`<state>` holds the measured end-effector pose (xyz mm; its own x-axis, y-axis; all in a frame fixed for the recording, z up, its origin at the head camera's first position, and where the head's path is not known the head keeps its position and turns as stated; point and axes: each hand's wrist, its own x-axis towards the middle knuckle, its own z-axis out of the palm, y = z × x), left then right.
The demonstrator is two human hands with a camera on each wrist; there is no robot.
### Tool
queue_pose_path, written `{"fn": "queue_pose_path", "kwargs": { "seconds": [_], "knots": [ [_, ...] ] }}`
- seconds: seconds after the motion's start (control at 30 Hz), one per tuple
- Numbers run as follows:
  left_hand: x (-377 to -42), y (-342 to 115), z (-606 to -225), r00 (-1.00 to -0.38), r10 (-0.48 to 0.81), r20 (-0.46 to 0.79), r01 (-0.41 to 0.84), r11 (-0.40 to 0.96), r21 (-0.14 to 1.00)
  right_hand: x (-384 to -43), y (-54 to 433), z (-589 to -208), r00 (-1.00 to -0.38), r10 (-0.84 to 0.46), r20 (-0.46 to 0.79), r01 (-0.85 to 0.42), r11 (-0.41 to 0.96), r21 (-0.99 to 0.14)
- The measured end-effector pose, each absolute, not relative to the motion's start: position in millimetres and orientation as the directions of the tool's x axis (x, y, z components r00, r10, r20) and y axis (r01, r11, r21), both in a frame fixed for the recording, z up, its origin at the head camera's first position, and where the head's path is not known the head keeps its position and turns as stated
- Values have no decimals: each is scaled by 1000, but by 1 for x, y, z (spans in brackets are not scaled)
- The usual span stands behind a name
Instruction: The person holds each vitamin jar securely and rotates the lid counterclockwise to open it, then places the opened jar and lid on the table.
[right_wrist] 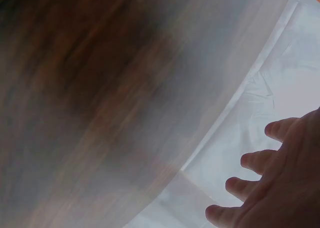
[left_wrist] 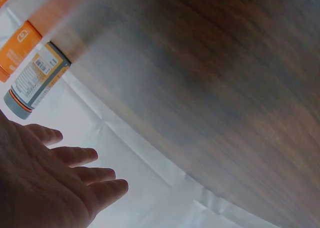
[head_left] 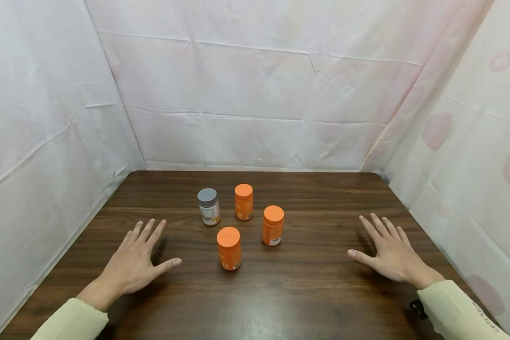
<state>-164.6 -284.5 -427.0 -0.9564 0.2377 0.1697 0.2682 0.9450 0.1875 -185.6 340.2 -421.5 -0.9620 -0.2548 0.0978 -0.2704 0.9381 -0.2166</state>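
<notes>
Three orange bottles and one grey-capped bottle stand upright near the middle of the table. The nearest orange bottle (head_left: pixel 229 249) is in front, another orange bottle (head_left: pixel 273 226) stands to its right, and a third orange bottle (head_left: pixel 244 203) is farther back. Left of that one is the grey-capped bottle (head_left: pixel 209 208), whose label (left_wrist: pixel 39 73) shows in the left wrist view. My left hand (head_left: pixel 133 262) is spread with straight fingers, left of the bottles and apart from them. Well to their right, my right hand (head_left: pixel 388 252) is likewise spread and holds nothing.
The dark wood table (head_left: pixel 297 297) has rounded far corners. Pale cloth (head_left: pixel 255 94) hangs behind it and along both sides, with pink fruit prints at the right. A small black object (head_left: pixel 418 309) sits by the right sleeve.
</notes>
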Motion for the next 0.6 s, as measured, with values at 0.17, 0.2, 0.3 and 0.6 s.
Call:
{"fn": "queue_pose_path", "kwargs": {
  "seconds": [0.17,0.2,0.3,0.6],
  "knots": [
    [-165,-283,-427,-957,239,168,270,941,203,-184,338,-421,-959,-264,105,-281,933,-225],
    [-165,-283,-427,-957,238,166,270,940,207,-184,337,-421,-959,-265,105,-283,932,-227],
    [-165,-281,-427,-956,239,169,273,938,214,-182,336,-421,-957,-268,112,-288,930,-230],
    [-163,-275,-427,-952,247,181,285,931,229,-178,330,-419,-948,-286,139,-311,922,-229]
  ]
}}
